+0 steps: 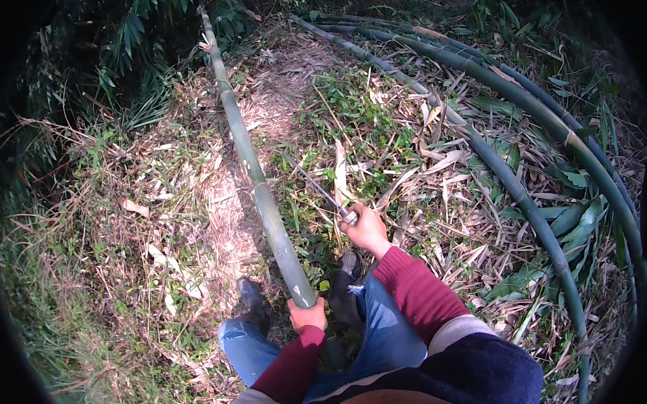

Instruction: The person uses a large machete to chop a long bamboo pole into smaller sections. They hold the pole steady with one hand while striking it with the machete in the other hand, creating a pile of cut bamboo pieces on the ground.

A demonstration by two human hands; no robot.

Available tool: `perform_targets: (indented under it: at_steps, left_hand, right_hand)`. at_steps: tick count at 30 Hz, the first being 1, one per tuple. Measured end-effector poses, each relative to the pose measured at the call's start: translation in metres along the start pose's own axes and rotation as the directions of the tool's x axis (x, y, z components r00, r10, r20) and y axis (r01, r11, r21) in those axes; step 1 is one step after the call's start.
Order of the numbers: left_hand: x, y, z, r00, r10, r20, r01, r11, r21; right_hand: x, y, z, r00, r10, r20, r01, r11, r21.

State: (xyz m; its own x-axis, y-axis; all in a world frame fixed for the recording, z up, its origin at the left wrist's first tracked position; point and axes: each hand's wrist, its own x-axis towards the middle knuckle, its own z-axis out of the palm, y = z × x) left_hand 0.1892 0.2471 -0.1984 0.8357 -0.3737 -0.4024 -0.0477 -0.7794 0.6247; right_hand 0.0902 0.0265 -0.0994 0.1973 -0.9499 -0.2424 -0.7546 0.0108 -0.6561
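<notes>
left hand (307,315) gripped the near cut end of long green bamboo pole (266,207), fingers wrapped | right hand (367,229), just right of pole, fingers clenched on slim dark-bladed knife (317,186) | more green bamboo stems (523,202) lay farther right

— Any packages, labels, signs or screens here?

— None that I can see. It's all open ground with plants and cut stalks.

— Nothing printed or stuck on anywhere?

— Nothing that shows.
</notes>
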Motion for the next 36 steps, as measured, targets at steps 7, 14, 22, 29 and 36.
perform_targets:
  at_steps: [7, 14, 22, 29, 36]
  left_hand:
    - [0.002, -0.010, 0.000, 1.000, 0.016, -0.007, -0.017, 1.000, -0.010]
    - [0.004, -0.012, -0.001, 1.000, -0.018, -0.002, 0.019, 1.000, 0.025]
    - [0.001, -0.006, -0.003, 0.999, -0.031, 0.037, 0.030, 0.999, 0.025]
    - [0.008, -0.017, -0.004, 1.000, -0.021, 0.014, 0.020, 0.999, 0.044]
    - [0.013, -0.035, 0.009, 1.000, 0.007, -0.020, -0.006, 1.000, 0.021]
  right_hand:
    - [0.015, 0.033, 0.012, 0.999, -0.009, -0.043, 0.015, 0.992, 0.129]
    - [0.014, 0.037, 0.009, 0.997, -0.073, -0.020, 0.076, 0.973, 0.218]
    - [0.018, 0.052, 0.016, 0.995, -0.096, -0.008, 0.096, 0.973, 0.212]
    - [0.008, 0.031, 0.011, 0.993, -0.119, -0.001, 0.117, 0.970, 0.214]
    - [-0.017, 0.014, 0.014, 0.813, -0.373, 0.447, 0.483, 0.860, -0.162]
